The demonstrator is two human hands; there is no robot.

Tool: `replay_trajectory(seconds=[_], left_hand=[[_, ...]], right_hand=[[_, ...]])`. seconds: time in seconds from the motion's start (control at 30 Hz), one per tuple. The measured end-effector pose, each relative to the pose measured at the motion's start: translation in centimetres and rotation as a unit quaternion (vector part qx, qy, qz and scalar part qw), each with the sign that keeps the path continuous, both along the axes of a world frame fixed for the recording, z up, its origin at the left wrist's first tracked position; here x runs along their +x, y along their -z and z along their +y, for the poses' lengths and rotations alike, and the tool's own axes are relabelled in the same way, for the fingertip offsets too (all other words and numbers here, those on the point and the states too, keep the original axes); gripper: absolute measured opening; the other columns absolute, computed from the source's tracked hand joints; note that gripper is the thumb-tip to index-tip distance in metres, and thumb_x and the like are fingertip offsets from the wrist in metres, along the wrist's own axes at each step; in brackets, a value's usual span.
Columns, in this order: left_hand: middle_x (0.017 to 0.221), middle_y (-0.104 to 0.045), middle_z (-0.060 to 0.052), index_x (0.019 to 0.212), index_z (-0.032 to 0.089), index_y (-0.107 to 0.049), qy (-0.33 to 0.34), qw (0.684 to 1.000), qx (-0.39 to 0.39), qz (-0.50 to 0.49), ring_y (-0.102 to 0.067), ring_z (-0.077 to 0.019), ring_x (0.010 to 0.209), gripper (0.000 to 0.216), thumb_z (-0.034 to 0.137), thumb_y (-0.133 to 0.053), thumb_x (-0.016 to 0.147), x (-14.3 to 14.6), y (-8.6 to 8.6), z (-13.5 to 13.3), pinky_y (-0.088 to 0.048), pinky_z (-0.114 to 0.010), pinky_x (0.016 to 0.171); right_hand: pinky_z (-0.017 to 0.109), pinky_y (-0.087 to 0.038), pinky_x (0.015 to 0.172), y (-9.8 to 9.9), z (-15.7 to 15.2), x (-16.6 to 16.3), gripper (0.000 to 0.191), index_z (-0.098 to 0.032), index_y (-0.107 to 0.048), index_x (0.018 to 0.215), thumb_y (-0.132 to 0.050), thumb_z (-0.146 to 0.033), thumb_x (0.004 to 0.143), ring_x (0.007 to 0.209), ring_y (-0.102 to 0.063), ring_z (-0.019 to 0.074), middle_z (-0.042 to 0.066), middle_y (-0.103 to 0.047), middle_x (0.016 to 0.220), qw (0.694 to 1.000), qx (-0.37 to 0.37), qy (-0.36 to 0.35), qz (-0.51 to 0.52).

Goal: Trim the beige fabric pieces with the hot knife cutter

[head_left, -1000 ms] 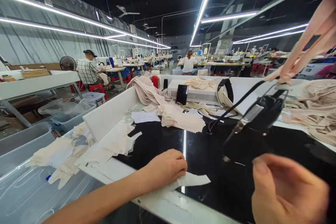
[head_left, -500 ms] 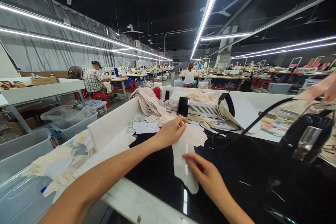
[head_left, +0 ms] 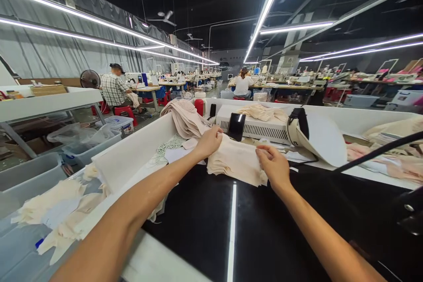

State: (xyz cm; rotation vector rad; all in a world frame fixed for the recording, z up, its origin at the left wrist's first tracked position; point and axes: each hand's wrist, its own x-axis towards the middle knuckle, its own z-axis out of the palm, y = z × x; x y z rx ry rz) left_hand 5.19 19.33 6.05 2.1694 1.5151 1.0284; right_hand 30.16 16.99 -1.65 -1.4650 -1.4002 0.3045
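A stack of cream fabric pieces with layered edges is at the far side of the black tabletop. My left hand is closed at the stack's upper left corner, thumb and fingers pinched together. At the stack's right edge, my right hand has its thumb and fingers closed on the fabric. Just behind the stack, a dark phone-like device leans against a white vented box.
Folded beige fabric and pale green cord lie to the left. A white visor-like object stands at right, near a black cable. Blue-grey bins and cut fabric are beyond the left edge. Two people sit farther off.
The cream fabric, earlier lengthwise between my hands, now lies crosswise as a layered stack. My right hand has moved up and right to its edge. Another person's hand at far right has left view.
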Motion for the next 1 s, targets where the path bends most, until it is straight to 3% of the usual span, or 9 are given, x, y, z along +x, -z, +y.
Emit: replay_trajectory(seconds=[0.1, 0.2, 0.37, 0.43, 0.53, 0.6, 0.7, 0.83, 1.0], left_hand=[[0.119, -0.074, -0.008, 0.125, 0.015, -0.071, 0.012, 0.998, -0.056, 0.016, -0.073, -0.0233, 0.106, 0.024, 0.033, -0.072, 0.108, -0.3, 1.6, 0.0, -0.062, -0.045, 0.099], [0.118, -0.076, -0.008, 0.134, 0.015, -0.069, 0.022, 0.993, -0.110, 0.025, -0.075, -0.0213, 0.096, 0.033, 0.036, -0.072, 0.109, -0.9, 2.1, -0.6, -0.065, -0.040, 0.089], [0.132, -0.075, -0.011, 0.147, 0.016, -0.063, 0.019, 0.986, -0.157, 0.047, -0.077, -0.0162, 0.094, 0.039, 0.030, -0.058, 0.111, -4.8, -0.3, -2.8, -0.061, -0.026, 0.078], [0.124, -0.077, -0.010, 0.134, 0.015, -0.070, 0.013, 0.981, -0.177, 0.076, -0.077, -0.0160, 0.090, 0.031, 0.028, -0.057, 0.109, -7.7, -1.7, -4.3, -0.058, -0.024, 0.073], [0.090, -0.075, -0.004, 0.101, 0.014, -0.074, -0.012, 0.969, -0.201, 0.141, -0.071, -0.0167, 0.075, 0.016, 0.026, -0.063, 0.103, -12.6, -3.1, -7.5, -0.051, -0.027, 0.068], [0.074, -0.067, 0.000, 0.082, 0.016, -0.070, -0.034, 0.961, -0.203, 0.186, -0.063, -0.0171, 0.068, 0.020, 0.029, -0.072, 0.097, -15.5, -3.3, -9.8, -0.047, -0.029, 0.069], [0.068, -0.061, 0.002, 0.075, 0.018, -0.065, -0.057, 0.950, -0.208, 0.226, -0.056, -0.0173, 0.067, 0.025, 0.030, -0.077, 0.092, -18.4, -2.6, -13.1, -0.042, -0.030, 0.070], [0.078, -0.069, 0.000, 0.082, 0.019, -0.072, -0.025, 0.949, -0.221, 0.223, -0.061, -0.0188, 0.073, 0.015, 0.031, -0.076, 0.090, -19.9, -1.4, -16.5, -0.039, -0.029, 0.070], [0.109, -0.075, -0.003, 0.097, 0.022, -0.077, 0.048, 0.955, -0.213, 0.198, -0.068, -0.0235, 0.103, 0.016, 0.032, -0.082, 0.087, -20.4, -0.7, -20.0, -0.046, -0.028, 0.086]], right_hand=[[0.046, -0.057, 0.092, 0.9, 0.8, -0.3, 0.036, -0.019, -0.078, 0.110, -0.068, -0.049, 0.093, 0.091, -0.071, 0.0257, 0.008, -0.078, 0.100, 0.999, -0.011, -0.009, -0.042], [0.054, -0.055, 0.100, 1.2, 0.3, -0.5, 0.038, -0.020, -0.082, 0.104, -0.062, -0.044, 0.081, 0.101, -0.072, 0.0346, 0.013, -0.080, 0.106, 0.996, -0.007, -0.030, -0.081], [0.062, -0.051, 0.105, 0.1, -2.6, -0.7, 0.044, -0.023, -0.080, 0.107, -0.059, -0.051, 0.080, 0.108, -0.071, 0.0400, 0.017, -0.078, 0.116, 0.991, 0.022, -0.064, -0.118], [0.061, -0.052, 0.104, -0.4, -4.3, -1.0, 0.045, -0.024, -0.080, 0.108, -0.059, -0.054, 0.082, 0.110, -0.071, 0.0401, 0.016, -0.078, 0.117, 0.989, 0.031, -0.081, -0.120], [0.058, -0.054, 0.102, -0.4, -7.2, -1.7, 0.043, -0.027, -0.080, 0.109, -0.058, -0.057, 0.087, 0.116, -0.072, 0.0399, 0.013, -0.079, 0.120, 0.986, 0.034, -0.118, -0.114], [0.056, -0.056, 0.101, -0.2, -8.9, -2.3, 0.041, -0.029, -0.081, 0.107, -0.059, -0.058, 0.089, 0.117, -0.073, 0.0387, 0.011, -0.080, 0.122, 0.983, 0.031, -0.149, -0.102], [0.050, -0.060, 0.088, 0.3, -11.0, -3.3, 0.039, -0.030, -0.082, 0.104, -0.061, -0.058, 0.088, 0.100, -0.076, 0.0333, 0.009, -0.081, 0.120, 0.980, 0.010, -0.178, -0.084], [0.044, -0.060, 0.069, 0.2, -12.8, -4.5, 0.039, -0.031, -0.083, 0.098, -0.062, -0.062, 0.085, 0.086, -0.074, 0.0295, 0.008, -0.082, 0.118, 0.977, -0.016, -0.200, -0.076], [0.047, -0.063, 0.083, -0.1, -14.5, -5.7, 0.036, -0.031, -0.083, 0.094, -0.063, -0.060, 0.087, 0.095, -0.078, 0.0305, 0.007, -0.082, 0.117, 0.969, -0.010, -0.234, -0.076]])
